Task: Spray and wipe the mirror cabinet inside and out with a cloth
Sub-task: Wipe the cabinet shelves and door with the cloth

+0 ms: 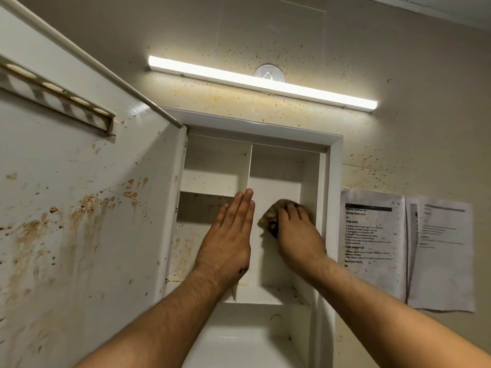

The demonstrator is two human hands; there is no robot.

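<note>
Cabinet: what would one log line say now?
right hand presses stained brown cloth in white cabinet | left hand flat at divider | door open

Left hand (229, 235) flat, right hand (296, 231) curled.

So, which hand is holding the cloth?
The right hand grips the brown cloth inside the cabinet; the left hand is flat and holds nothing.

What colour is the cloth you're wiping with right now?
The cloth is mottled brown, gripped by the right hand; head view shows it.
</note>
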